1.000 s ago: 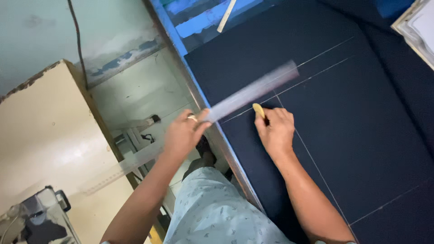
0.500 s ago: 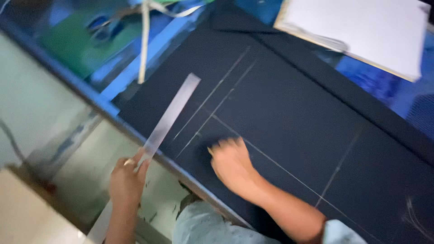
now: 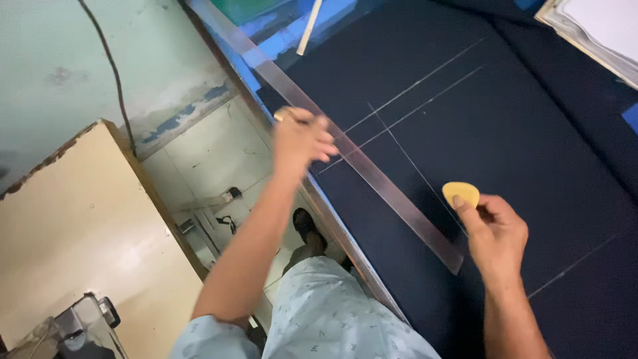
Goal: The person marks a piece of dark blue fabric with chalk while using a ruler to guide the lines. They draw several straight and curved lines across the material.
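1. Nearest the camera, between my two forearms, I see the pale patterned shirt (image 3: 345, 312) of the person wearing the rig, with a dark shoe (image 3: 306, 223) on the tiled floor (image 3: 219, 159) just beyond it.
2. My right hand (image 3: 495, 236) is pinched shut on a piece of yellow tailor's chalk (image 3: 460, 193), held between thumb and fingertips, its rounded edge poking up past the hand and hovering close over the cloth.
3. Under that hand and spreading away on every side lies the dark navy fabric (image 3: 531, 133), marked with thin chalk lines (image 3: 412, 86); one line runs right beside the chalk.
4. Just to the left of my right hand is the near end of a long clear ruler (image 3: 372, 179), lying slantwise on the fabric along the table's edge.
5. My left hand (image 3: 300, 136) is closed over the ruler further up its length, fingers curled on top; it is motion-blurred, so I cannot tell how firm the grip is.
6. To the left of that arm stands a cream-coloured cabinet (image 3: 80, 226).
7. Beyond my left hand a pale wooden stick (image 3: 310, 26) rests on the blue table surface (image 3: 279, 46).
8. Far beyond my right hand, a stack of white papers (image 3: 598, 30) sits at the fabric's far corner.
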